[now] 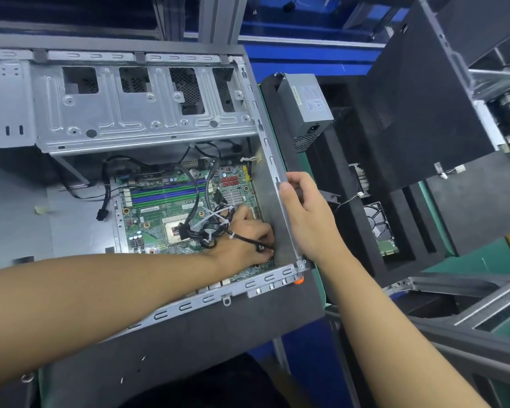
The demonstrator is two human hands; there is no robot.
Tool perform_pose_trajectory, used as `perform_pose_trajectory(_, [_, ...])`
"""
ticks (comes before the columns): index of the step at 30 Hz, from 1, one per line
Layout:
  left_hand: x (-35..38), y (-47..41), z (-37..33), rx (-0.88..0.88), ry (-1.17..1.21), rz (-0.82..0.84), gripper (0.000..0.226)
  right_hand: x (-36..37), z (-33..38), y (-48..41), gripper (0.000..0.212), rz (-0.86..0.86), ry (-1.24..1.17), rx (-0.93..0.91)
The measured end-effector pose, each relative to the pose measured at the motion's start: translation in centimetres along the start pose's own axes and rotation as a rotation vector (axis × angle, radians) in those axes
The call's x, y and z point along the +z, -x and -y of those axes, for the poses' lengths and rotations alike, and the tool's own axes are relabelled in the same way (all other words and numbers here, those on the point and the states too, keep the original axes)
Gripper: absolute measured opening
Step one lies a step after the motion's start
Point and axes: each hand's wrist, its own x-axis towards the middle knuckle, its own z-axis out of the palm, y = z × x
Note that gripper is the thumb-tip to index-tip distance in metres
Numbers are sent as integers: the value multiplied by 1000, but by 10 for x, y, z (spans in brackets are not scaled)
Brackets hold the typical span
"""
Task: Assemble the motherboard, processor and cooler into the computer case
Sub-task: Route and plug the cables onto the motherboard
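— Why hold the computer case (189, 304)?
— The right hand (304, 213) clasps its side wall, likely to steady it; the motherboard (159, 207) lies inside.
— And the left hand (248, 231)?
— It pinches a black cable (248, 239) at the board's edge, probably to plug it in.

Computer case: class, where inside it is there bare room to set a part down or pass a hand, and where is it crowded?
Free: the grey metal case floor, between the green motherboard and the left wall, below the silver drive cage. Crowded: the motherboard's right corner, where the left hand works among tied black cables.
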Motion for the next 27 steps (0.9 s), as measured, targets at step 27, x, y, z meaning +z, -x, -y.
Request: perform_pose_trajectory(27, [4,-3,5,-56,-105,-24,19,1,-5,-2,10,4,-56,-6])
